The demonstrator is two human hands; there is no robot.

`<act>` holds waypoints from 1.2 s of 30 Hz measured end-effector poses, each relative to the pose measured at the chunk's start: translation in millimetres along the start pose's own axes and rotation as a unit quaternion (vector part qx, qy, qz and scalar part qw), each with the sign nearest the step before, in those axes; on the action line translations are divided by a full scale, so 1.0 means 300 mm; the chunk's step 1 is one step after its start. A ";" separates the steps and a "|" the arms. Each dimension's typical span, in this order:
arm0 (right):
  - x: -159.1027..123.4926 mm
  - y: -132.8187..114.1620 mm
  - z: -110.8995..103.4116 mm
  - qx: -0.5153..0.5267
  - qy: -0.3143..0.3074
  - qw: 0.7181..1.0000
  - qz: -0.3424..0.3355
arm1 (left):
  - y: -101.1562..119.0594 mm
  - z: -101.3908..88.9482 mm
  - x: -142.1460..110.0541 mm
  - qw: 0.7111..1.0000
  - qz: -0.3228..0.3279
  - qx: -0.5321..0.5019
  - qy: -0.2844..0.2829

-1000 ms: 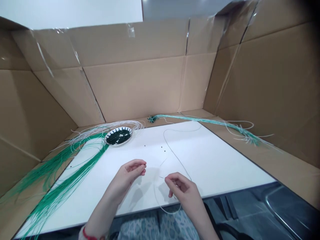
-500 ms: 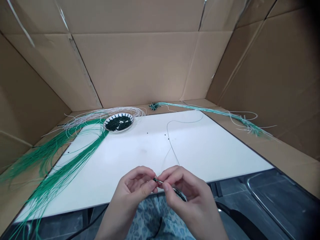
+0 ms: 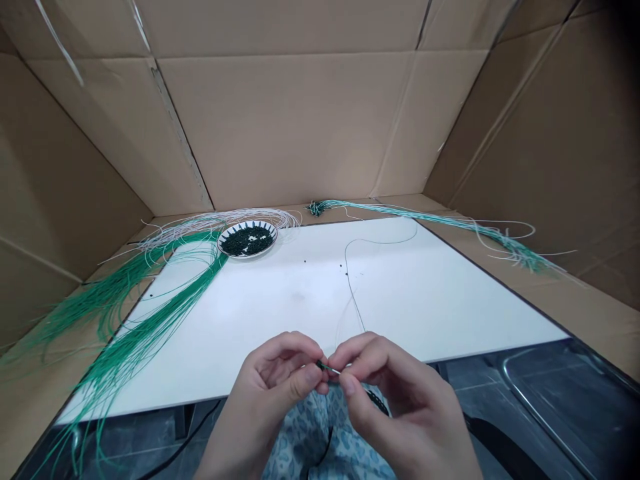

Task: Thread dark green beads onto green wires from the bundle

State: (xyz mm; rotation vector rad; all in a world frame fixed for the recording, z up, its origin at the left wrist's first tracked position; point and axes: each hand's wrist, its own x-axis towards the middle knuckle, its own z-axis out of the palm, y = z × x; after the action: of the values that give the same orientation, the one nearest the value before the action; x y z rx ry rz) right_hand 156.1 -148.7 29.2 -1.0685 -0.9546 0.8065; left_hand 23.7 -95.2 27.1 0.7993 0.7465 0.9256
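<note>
My left hand [image 3: 280, 383] is closed, its thumb and forefinger pinching a small dark green bead [image 3: 319, 365]. My right hand [image 3: 397, 397] pinches the tip of a thin pale cord [image 3: 334, 371] beside it. The fingertips of both hands nearly meet above the near edge of the board. The cord's tip reaches the bead; whether it passes through the hole is too small to tell. From behind my right hand, a long thin cord [image 3: 351, 293] curves away over the white board [image 3: 440, 293].
A patterned plate [image 3: 273, 244] of dark beads stands at the back left. Green strands [image 3: 165, 320] and white strands [image 3: 240, 217] lie around it. A beaded bundle of pale green cords [image 3: 400, 212] lies along the back right. A few loose beads dot the board. Cardboard walls [image 3: 290, 127] enclose it.
My hands, apart a second ago, have come together at the board's near edge, the cord's tip meeting the bead. In the last half second the view has shifted slightly.
</note>
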 end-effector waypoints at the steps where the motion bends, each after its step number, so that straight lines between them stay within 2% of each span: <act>1: -0.001 -0.002 -0.001 -0.004 -0.002 1.000 0.001 | 0.001 0.000 -0.001 1.000 0.000 0.000 0.001; 10: -0.005 -0.005 -0.010 -0.032 -0.011 0.999 0.001 | 0.006 0.006 -0.012 1.000 0.011 0.021 0.019; 18: -0.004 -0.002 -0.015 -0.063 -0.028 0.998 0.005 | 0.007 0.009 -0.026 0.991 0.081 0.092 0.060; 32: -0.002 -0.009 -0.011 -0.064 -0.019 0.998 0.017 | 0.009 0.009 -0.025 0.991 0.065 0.098 0.062; 36: -0.003 -0.014 -0.005 -0.055 -0.010 0.998 0.031 | 0.008 0.009 -0.025 0.990 0.080 0.102 0.058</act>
State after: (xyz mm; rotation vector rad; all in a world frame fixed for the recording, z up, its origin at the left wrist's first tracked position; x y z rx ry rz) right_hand 157.5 -151.2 32.7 -1.1916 -0.9970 0.8242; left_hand 21.9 -101.8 32.1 1.0032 0.8994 1.0575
